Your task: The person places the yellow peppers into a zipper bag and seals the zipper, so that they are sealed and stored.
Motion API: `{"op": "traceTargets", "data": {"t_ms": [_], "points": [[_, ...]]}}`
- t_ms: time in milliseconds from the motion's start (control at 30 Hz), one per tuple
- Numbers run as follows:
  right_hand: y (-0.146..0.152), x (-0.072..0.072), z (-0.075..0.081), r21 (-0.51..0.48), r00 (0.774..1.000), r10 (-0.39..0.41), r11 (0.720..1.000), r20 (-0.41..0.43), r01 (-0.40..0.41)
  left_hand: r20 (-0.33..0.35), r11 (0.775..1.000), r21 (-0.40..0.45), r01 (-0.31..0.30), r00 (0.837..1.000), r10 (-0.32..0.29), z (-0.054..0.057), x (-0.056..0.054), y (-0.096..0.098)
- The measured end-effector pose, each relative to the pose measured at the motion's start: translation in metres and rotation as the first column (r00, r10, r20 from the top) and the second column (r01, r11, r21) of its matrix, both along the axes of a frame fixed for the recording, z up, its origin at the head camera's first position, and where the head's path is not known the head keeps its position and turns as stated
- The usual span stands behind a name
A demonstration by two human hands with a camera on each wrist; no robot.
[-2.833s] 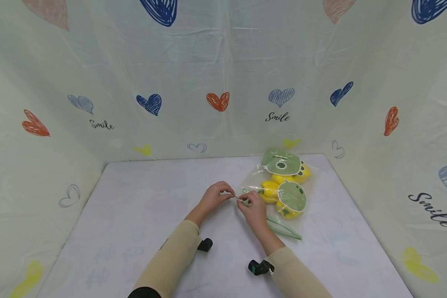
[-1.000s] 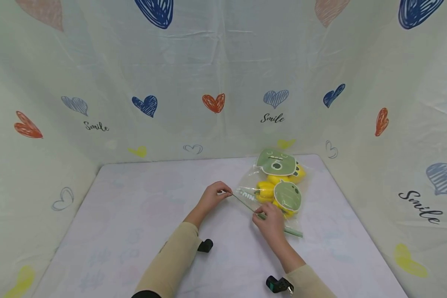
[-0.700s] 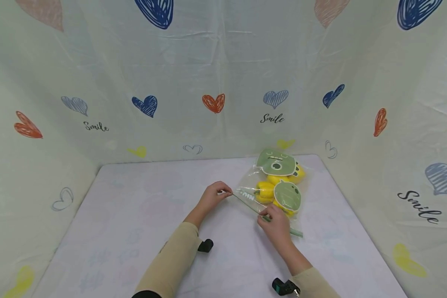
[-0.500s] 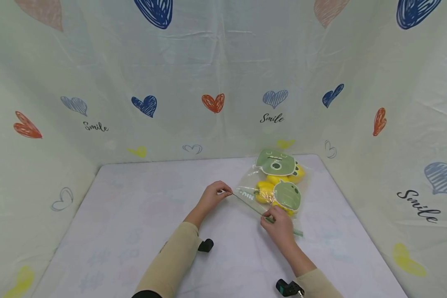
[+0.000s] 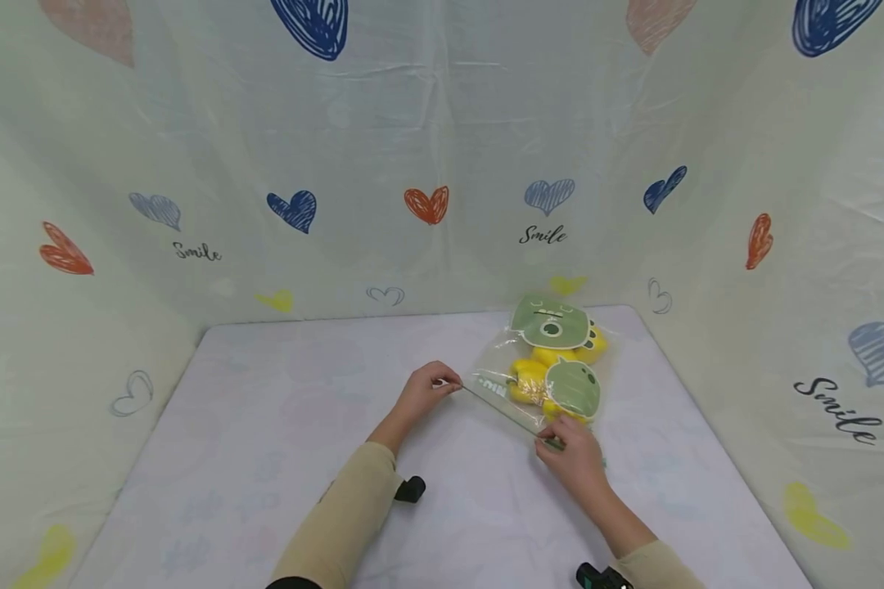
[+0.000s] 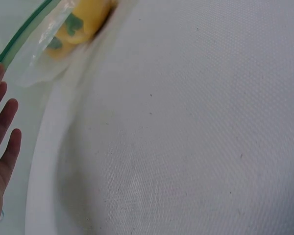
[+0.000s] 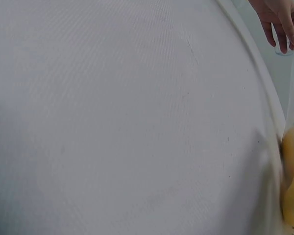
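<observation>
A clear zip-top bag [image 5: 491,357] with green cartoon faces printed on it lies at the right of the table. Yellow bell peppers [image 5: 528,378] show through its plastic. Its green zip strip [image 5: 504,411] runs taut along the near edge, between both hands. At the strip's far-left end my left hand [image 5: 421,393] pinches the corner between thumb and index finger; in the left wrist view the left hand's other fingers [image 6: 4,129] are spread. My right hand [image 5: 578,460] pinches the strip close to its right end, covering that part. The right wrist view leaves the right hand out.
The bag and both hands are on a white-covered table [image 5: 302,401]. A pale curtain [image 5: 368,131] printed with hearts and "Smile" closes off the back and sides. Black wrist cameras [image 5: 410,489] are worn near the sleeves.
My right hand has slid along the zip strip from beside the left hand toward the bag's right end, and the two strip edges, apart earlier, now lie together. The left hand stays at the corner.
</observation>
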State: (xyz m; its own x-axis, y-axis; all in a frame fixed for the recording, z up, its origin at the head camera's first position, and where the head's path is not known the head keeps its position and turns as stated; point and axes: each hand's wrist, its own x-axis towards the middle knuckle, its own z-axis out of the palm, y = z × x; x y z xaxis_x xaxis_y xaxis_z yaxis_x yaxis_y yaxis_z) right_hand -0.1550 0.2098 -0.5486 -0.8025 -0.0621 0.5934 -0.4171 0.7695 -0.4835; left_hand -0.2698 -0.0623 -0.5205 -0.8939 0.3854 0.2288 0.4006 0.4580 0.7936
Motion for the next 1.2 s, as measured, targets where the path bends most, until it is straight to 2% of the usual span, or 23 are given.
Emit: {"op": "traceTargets", "data": {"t_ms": [267, 467, 833, 967, 1200], "points": [[0.016, 0.006, 0.001, 0.057, 1.000, 0.005, 0.998, -0.006, -0.005, -0.024, 0.999, 0.024, 0.021, 1.000, -0.020, -0.002, 0.002, 0.000], [0.027, 0.007, 0.002, 0.086, 0.999, 0.038, 0.996, -0.023, -0.036, -0.005, 1.000, 0.024, 0.000, 1.000, 0.000, -0.001, 0.003, 0.000], [0.037, 0.014, 0.006, 0.123, 0.997, -0.022, 0.992, 0.073, 0.013, -0.005, 1.000, 0.019, 0.003, 1.000, -0.003, -0.002, 0.004, -0.001], [0.043, 0.015, 0.005, 0.133, 0.999, 0.007, 0.991, 0.047, -0.013, 0.009, 1.000, 0.007, -0.006, 1.000, 0.006, -0.001, 0.005, -0.001], [0.058, 0.016, 0.001, 0.112, 0.994, 0.101, 0.989, -0.045, -0.096, 0.024, 1.000, 0.001, -0.015, 1.000, 0.015, 0.000, 0.004, 0.000]]}}
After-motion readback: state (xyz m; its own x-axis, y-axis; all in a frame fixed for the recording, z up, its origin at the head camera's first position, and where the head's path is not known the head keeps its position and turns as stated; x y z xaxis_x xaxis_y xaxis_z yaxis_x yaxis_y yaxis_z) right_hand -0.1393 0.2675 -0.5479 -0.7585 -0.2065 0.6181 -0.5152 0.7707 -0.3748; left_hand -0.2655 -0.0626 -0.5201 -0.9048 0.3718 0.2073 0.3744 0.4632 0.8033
